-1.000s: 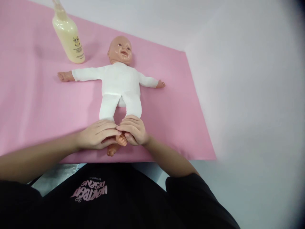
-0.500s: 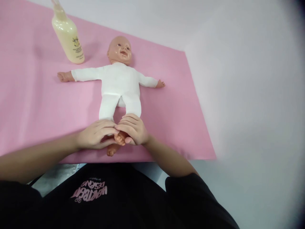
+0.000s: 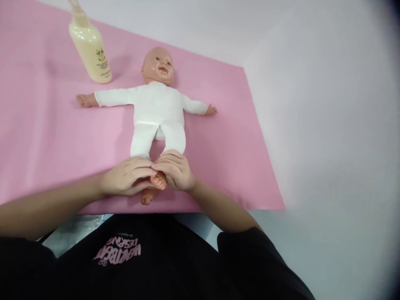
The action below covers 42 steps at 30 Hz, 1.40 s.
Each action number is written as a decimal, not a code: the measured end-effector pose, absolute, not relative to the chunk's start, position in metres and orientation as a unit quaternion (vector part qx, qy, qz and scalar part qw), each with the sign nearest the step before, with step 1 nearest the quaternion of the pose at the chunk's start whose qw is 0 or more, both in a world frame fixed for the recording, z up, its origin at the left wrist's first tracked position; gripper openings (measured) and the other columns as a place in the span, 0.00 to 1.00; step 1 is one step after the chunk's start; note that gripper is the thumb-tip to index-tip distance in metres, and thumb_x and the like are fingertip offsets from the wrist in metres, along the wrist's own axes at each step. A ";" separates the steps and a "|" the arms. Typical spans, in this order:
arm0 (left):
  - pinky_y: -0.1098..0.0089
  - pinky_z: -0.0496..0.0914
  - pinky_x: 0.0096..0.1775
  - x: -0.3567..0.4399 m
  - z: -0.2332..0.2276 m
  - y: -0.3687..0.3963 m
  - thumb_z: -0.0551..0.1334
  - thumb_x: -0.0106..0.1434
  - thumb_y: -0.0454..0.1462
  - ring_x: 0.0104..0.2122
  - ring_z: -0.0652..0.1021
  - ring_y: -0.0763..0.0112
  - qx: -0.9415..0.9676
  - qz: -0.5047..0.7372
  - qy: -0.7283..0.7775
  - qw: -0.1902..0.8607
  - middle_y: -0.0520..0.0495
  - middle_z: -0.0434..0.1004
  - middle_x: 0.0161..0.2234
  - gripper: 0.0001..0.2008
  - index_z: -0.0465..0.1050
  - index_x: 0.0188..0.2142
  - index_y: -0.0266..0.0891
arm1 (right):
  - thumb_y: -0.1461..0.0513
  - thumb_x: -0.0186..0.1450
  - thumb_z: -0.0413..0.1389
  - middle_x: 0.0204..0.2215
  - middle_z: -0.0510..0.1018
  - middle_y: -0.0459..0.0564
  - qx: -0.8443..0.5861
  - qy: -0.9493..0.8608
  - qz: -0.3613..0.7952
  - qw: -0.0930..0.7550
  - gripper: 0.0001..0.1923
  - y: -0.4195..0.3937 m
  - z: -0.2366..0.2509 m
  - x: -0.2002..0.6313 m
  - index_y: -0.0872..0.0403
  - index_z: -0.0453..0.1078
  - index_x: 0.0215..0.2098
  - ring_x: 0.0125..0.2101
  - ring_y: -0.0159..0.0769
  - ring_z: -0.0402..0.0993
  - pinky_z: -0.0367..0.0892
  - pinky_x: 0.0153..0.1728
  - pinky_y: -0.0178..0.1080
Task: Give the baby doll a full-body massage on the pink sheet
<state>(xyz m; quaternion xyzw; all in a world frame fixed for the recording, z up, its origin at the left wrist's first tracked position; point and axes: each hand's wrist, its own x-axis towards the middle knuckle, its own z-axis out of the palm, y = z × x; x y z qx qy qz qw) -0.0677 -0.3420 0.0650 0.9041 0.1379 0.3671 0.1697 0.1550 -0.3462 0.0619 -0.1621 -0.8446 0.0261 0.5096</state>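
A baby doll (image 3: 158,110) in a white suit lies on its back on a pink mat (image 3: 46,133), head toward 12 o'clock and legs toward 6 o'clock, arms spread out to 9 and 3 o'clock. Both of the person's hands meet at the doll's feet, near the mat's 6 o'clock edge. The right hand (image 3: 176,171) is curled around the doll's raised foot (image 3: 158,181), fingers over the top of it and the bare toes showing just beside the thumb. The left hand (image 3: 126,177) comes in from 9 o'clock, fingers laid flat and close together over the ankle of the doll's other leg, its fingertips touching those of the right hand. The doll's other foot (image 3: 146,196) pokes out below the left hand, resting on the mat. A cream-coloured lotion bottle (image 3: 90,48) stands upright on the mat at 11 o'clock from the doll's head, well apart from the hands. The mat lies on a pale surface (image 3: 328,125).
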 end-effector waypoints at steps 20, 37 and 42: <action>0.63 0.82 0.48 -0.070 0.062 -0.342 0.62 0.74 0.36 0.42 0.83 0.64 0.906 0.369 0.147 0.149 0.42 0.80 0.44 0.05 0.75 0.47 0.41 | 0.59 0.78 0.50 0.36 0.82 0.50 -0.157 -0.876 0.058 0.451 0.10 -0.342 0.039 0.153 0.53 0.66 0.54 0.37 0.36 0.80 0.78 0.43 0.44; 0.45 0.70 0.64 -0.070 0.051 -0.315 0.61 0.74 0.40 0.62 0.72 0.48 0.879 0.339 0.299 0.150 0.33 0.70 0.61 0.19 0.67 0.61 0.38 | 0.62 0.74 0.53 0.54 0.77 0.57 -0.418 -0.790 0.148 0.423 0.12 -0.326 0.052 0.161 0.51 0.72 0.53 0.59 0.46 0.73 0.67 0.64 0.53; 0.44 0.67 0.66 -0.070 0.048 -0.309 0.59 0.74 0.39 0.64 0.70 0.50 0.869 0.334 0.323 0.170 0.34 0.67 0.63 0.18 0.66 0.62 0.40 | 0.61 0.68 0.59 0.69 0.63 0.60 -0.517 -0.706 0.208 0.436 0.26 -0.307 0.032 0.165 0.50 0.64 0.64 0.73 0.50 0.56 0.55 0.74 0.60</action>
